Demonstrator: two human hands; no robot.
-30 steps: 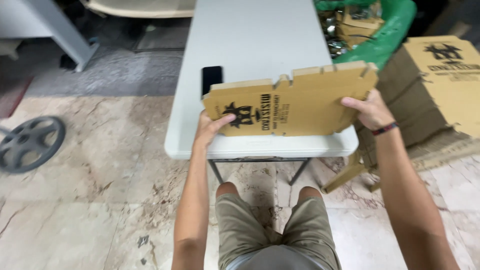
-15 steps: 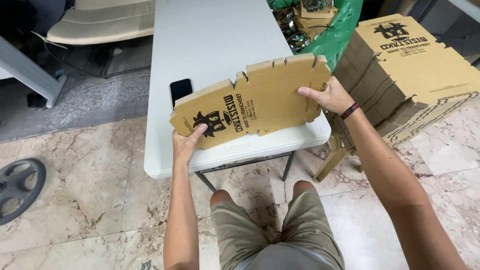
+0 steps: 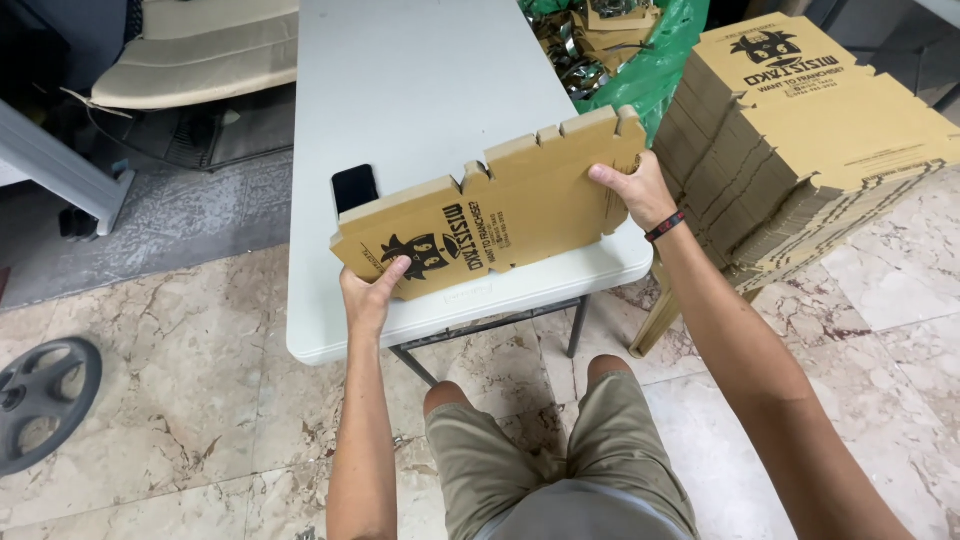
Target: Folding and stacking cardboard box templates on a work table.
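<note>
Firmly, both hands grip one flat brown die-cut cardboard box blank with black printing (image 3: 495,215): the left hand (image 3: 368,298) pinches its lower near corner, thumb on the printed face, and the right hand (image 3: 632,190) clasps the opposite end by the notched tabs. That blank hangs tilted just above the near edge of the white plastic folding table (image 3: 420,80), not lying on it. A black phone (image 3: 354,187) lies on the table just behind the blank. Right of the table stands a stack of matching flat brown cardboard blanks (image 3: 800,140). Judging by the grip, the blank is only in hand and unfolded; folding its side panels would call for laying it flat on the table
</note>
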